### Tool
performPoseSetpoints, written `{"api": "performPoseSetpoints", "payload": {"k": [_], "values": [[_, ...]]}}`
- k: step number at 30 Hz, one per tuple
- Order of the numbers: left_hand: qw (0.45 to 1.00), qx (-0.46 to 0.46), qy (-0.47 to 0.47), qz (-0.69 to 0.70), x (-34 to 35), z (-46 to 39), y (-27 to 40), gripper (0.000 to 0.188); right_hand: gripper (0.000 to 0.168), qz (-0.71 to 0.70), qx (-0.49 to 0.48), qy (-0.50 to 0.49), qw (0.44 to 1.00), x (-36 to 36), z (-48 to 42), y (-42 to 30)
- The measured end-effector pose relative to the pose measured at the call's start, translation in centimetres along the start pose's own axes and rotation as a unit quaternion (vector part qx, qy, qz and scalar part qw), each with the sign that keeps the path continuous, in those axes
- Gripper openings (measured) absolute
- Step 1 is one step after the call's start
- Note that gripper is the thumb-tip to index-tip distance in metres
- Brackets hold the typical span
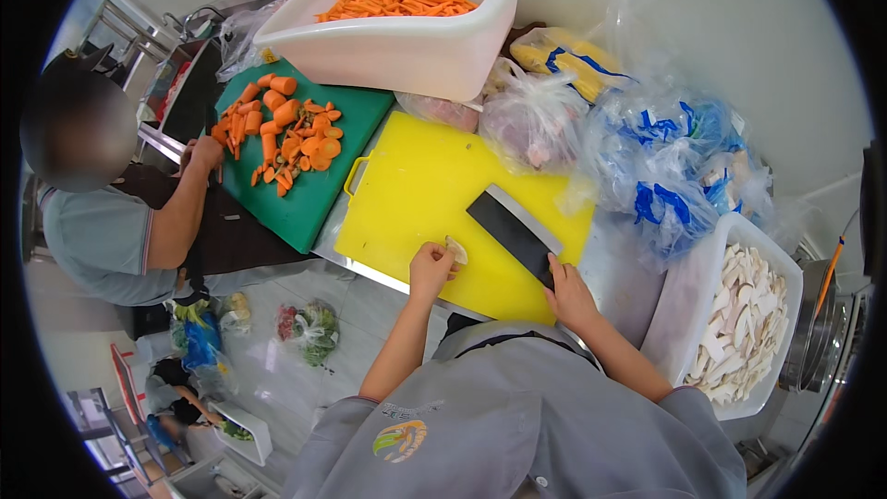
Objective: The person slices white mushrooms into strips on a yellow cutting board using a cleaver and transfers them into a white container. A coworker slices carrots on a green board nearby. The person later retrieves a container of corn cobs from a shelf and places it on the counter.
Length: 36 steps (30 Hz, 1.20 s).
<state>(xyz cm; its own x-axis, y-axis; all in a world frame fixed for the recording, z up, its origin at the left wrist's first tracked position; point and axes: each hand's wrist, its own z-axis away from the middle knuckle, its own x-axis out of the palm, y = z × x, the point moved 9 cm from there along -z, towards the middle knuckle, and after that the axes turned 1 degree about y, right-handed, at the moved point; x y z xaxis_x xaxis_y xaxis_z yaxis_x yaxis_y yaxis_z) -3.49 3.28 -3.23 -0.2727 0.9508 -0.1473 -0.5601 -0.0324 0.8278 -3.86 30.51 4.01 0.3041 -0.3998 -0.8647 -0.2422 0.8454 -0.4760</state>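
Note:
My left hand (pixel 433 270) pinches a small pale slice of mushroom (pixel 455 250) between thumb and fingertips, over the near edge of a yellow cutting board (pixel 409 173). To its right, my right hand (pixel 572 293) grips the near end of a cleaver (pixel 516 229). The blade's broad dark face is turned up, with a bright strip along its far right side, and it lies on or just above the board. My fingers hide the handle. A white tub (pixel 658 319) of cut mushroom strips (pixel 741 326) stands at the right.
On the left a co-worker's hand (pixel 204 152) is beside carrot pieces (pixel 284 132) on a green cutting board (pixel 353 104). A white tub (pixel 388 48) of carrot sticks (pixel 402 1) stands behind. Filled plastic bags (pixel 658 145) line the wall. Another person (pixel 177 388) crouches at lower left.

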Motion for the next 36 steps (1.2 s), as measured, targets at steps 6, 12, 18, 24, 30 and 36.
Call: {"api": "performPoseSetpoints", "payload": {"k": [6, 12, 18, 24, 30, 36], "values": [[0.996, -0.055, -0.068, -0.015, 2.2, -0.4, -0.4, 0.028, 0.045, -0.231, 0.027, -0.036, 0.972, -1.8, 1.0, -4.2], [0.996, -0.012, -0.092, 0.000, 3.5, -0.6, -0.3, 0.031, 0.042, -0.253, 0.020, -0.139, 0.957, -1.9, 0.8, -6.8], [0.993, 0.022, -0.116, 0.006, 3.8, -1.2, 0.0, 0.033, 0.039, -0.277, 0.081, -0.169, 0.942, -0.8, 0.8, -5.3], [0.994, 0.018, -0.105, 0.011, 3.8, -1.6, 0.4, 0.034, 0.038, -0.276, 0.078, -0.164, 0.944, -2.1, 1.0, -5.5], [0.996, 0.010, -0.083, 0.019, 3.3, -2.0, 0.1, 0.036, 0.037, -0.313, 0.117, -0.204, 0.920, -1.8, 1.5, -5.3], [0.996, 0.004, -0.083, 0.034, 3.8, -2.1, -0.1, 0.037, 0.036, -0.305, 0.073, -0.185, 0.931, -2.1, 1.3, -4.9]]}}
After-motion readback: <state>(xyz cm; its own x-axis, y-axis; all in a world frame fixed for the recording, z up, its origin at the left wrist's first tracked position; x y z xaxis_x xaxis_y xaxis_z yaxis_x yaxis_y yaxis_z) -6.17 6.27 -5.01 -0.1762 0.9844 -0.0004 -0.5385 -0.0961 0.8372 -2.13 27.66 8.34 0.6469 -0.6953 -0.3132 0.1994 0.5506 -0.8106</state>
